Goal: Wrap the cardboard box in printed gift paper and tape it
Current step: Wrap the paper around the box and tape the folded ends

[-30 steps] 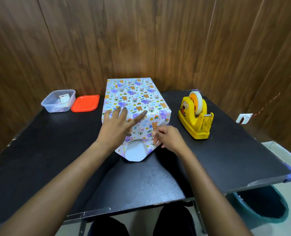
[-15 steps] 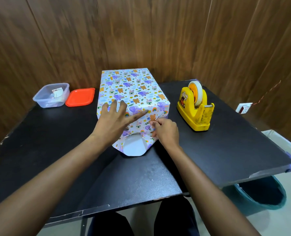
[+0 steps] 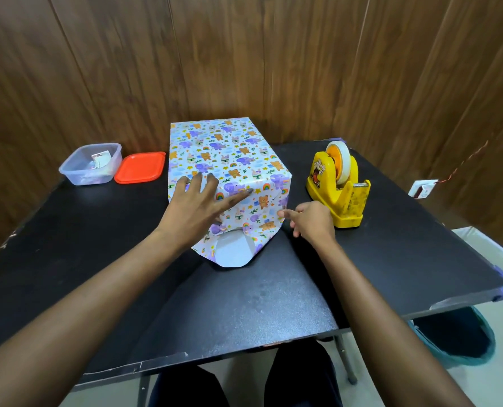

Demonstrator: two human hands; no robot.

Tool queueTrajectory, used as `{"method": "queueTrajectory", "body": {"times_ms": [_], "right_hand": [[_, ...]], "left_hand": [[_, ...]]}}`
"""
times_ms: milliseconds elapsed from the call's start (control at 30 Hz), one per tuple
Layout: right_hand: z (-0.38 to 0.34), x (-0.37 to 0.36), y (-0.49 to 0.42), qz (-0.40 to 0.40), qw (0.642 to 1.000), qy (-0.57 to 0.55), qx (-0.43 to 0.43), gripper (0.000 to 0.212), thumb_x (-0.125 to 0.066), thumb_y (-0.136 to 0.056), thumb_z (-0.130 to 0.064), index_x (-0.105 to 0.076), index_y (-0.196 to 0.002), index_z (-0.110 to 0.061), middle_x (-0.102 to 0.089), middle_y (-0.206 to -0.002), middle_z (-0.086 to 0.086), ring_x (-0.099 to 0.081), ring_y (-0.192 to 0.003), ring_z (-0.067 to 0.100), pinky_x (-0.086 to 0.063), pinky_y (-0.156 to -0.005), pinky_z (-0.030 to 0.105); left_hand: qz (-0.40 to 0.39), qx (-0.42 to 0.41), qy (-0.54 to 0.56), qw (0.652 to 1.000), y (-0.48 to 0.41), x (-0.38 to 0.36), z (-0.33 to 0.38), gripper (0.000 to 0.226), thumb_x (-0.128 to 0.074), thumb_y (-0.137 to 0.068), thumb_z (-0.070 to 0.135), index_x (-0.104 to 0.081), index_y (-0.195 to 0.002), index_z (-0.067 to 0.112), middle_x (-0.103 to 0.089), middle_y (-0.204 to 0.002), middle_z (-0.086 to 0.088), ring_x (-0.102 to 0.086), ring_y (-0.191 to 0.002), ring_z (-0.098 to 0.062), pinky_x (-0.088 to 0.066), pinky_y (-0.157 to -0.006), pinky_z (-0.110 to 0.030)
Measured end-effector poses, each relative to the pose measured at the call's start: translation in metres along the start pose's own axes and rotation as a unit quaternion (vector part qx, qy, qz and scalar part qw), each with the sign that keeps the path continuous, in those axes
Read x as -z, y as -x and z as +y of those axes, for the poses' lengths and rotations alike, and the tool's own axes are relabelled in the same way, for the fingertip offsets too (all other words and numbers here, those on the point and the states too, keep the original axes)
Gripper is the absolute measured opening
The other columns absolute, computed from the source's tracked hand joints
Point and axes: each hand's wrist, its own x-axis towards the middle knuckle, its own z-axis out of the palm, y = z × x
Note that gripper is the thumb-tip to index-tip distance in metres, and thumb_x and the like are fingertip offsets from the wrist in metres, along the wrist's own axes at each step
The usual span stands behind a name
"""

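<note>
A clear plastic tub [image 3: 77, 176] stands at the far left of the desk [image 3: 244, 304], uncovered, with a small printed packet [image 3: 100, 157] and some pale bits in it that are too small to name. Its orange lid [image 3: 140, 167] lies flat just beside it, between the tub and the box. A teal bin [image 3: 479, 352] sits on the floor under the desk's right near corner; its inside is dark.

The cardboard box [image 3: 224, 154] lies mid-desk, lengthwise toward the wooden wall, covered in printed gift paper. At its near end the side folds are turned in, and a rounded flap [image 3: 232, 254] lies white side up on the desk.

The left grip [image 3: 199, 205] is spread flat, pressing the paper over the box's near top edge. The right grip [image 3: 310, 221] holds nothing, its forefinger stretched to the paper's near right corner fold and the other fingers loosely curled.

A yellow tape dispenser [image 3: 340, 198] stands just right of the box, near the right grip. Bare desk runs from the flap to the near edge.
</note>
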Motion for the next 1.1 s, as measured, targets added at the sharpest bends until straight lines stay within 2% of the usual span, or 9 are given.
{"method": "queueTrajectory", "body": {"times_ms": [100, 233, 333, 433, 567, 667, 767, 867, 1100], "right_hand": [[-0.01, 0.025, 0.01, 0.048, 0.994, -0.049, 0.082, 0.037, -0.07, -0.082, -0.037, -0.063, -0.066, -0.004, -0.059, -0.056, 0.005, -0.051, -0.055, 0.016, -0.04, -0.058, 0.03], [-0.02, 0.081, 0.007, 0.282, 0.947, 0.126, 0.092, 0.035, -0.05, -0.094, -0.035, -0.066, -0.101, -0.005, -0.061, -0.107, 0.014, -0.047, -0.109, 0.03, -0.039, -0.081, 0.037], [-0.012, 0.112, -0.015, 0.173, 0.971, 0.159, -0.05, 0.045, -0.048, -0.096, -0.038, -0.058, -0.12, -0.002, -0.051, -0.131, 0.016, -0.036, -0.129, 0.033, -0.032, -0.101, 0.045], [-0.012, 0.125, -0.026, 0.039, 0.995, -0.039, -0.088, 0.039, -0.063, -0.09, -0.017, -0.056, -0.12, 0.005, -0.053, -0.131, 0.016, -0.046, -0.124, 0.03, -0.037, -0.091, 0.036], [-0.015, 0.131, -0.033, 0.033, 0.986, -0.138, -0.092, 0.031, -0.071, -0.082, -0.008, -0.06, -0.109, 0.001, -0.057, -0.099, 0.011, -0.052, -0.104, 0.024, -0.04, -0.097, 0.033], [-0.022, 0.133, -0.034, 0.04, 0.984, -0.148, -0.087, 0.024, -0.072, -0.081, -0.011, -0.057, -0.098, -0.006, -0.045, -0.069, 0.003, -0.046, -0.066, 0.016, -0.042, -0.065, 0.025], [-0.018, 0.14, -0.023, 0.02, 0.986, -0.126, -0.106, 0.008, -0.066, -0.086, -0.01, -0.06, -0.083, -0.005, -0.04, -0.063, 0.003, -0.034, -0.052, 0.011, -0.032, -0.052, 0.021], [0.002, 0.141, -0.009, -0.005, 0.979, -0.161, -0.121, 0.027, -0.056, -0.091, -0.005, -0.052, -0.064, -0.007, -0.044, -0.054, 0.002, -0.039, -0.036, 0.006, -0.03, -0.036, 0.012], [0.03, 0.11, -0.006, 0.033, 0.959, -0.252, -0.127, 0.038, -0.062, -0.088, -0.039, -0.051, -0.063, -0.012, -0.052, -0.061, 0.002, -0.043, -0.054, 0.013, -0.033, -0.051, 0.024]], "left_hand": [[0.005, -0.004, 0.01, 1.0, 0.001, 0.001, -0.004, 0.105, -0.084, -0.06, 0.042, -0.022, -0.144, 0.035, -0.056, -0.111, -0.024, -0.057, -0.094, -0.042, -0.047, -0.074, -0.047], [0.016, 0.012, 0.053, 0.998, 0.001, 0.004, -0.007, 0.108, -0.088, -0.054, 0.036, -0.029, -0.142, 0.018, -0.06, -0.107, -0.019, -0.059, -0.088, -0.039, -0.048, -0.07, -0.044], [0.018, 0.024, 0.07, 0.997, 0.001, 0.005, -0.005, 0.096, -0.086, -0.056, 0.039, -0.044, -0.136, 0.009, -0.062, -0.105, -0.018, -0.061, -0.088, -0.038, -0.049, -0.071, -0.043], [0.022, 0.03, 0.101, 0.994, 0.002, 0.005, -0.004, 0.08, -0.079, -0.065, 0.046, -0.053, -0.13, 0.008, -0.063, -0.104, -0.016, -0.061, -0.09, -0.037, -0.049, -0.074, -0.043], [-0.007, 0.026, 0.149, 0.988, 0.002, 0.008, -0.013, 0.063, -0.037, -0.088, 0.054, -0.047, -0.137, 0.015, -0.059, -0.117, -0.012, -0.057, -0.1, -0.032, -0.046, -0.082, -0.041], [-0.047, 0.037, 0.219, 0.974, 0.002, 0.009, -0.024, 0.057, -0.038, -0.096, 0.046, -0.028, -0.147, 0.024, -0.04, -0.143, -0.004, -0.041, -0.123, -0.024, -0.032, -0.098, -0.035], [-0.073, 0.042, 0.27, 0.959, 0.001, 0.013, -0.03, 0.055, -0.039, -0.097, 0.042, -0.023, -0.148, 0.029, -0.032, -0.149, 0.001, -0.035, -0.127, -0.019, -0.028, -0.101, -0.03], [-0.075, 0.047, 0.278, 0.956, 0.001, 0.012, -0.029, 0.055, -0.038, -0.096, 0.044, -0.023, -0.147, 0.03, -0.031, -0.149, 0.003, -0.035, -0.127, -0.017, -0.028, -0.1, -0.029], [-0.068, 0.058, 0.295, 0.951, 0.003, 0.01, -0.028, 0.061, -0.029, -0.091, 0.057, -0.024, -0.147, 0.032, -0.03, -0.15, 0.006, -0.033, -0.129, -0.015, -0.027, -0.101, -0.029]]}}
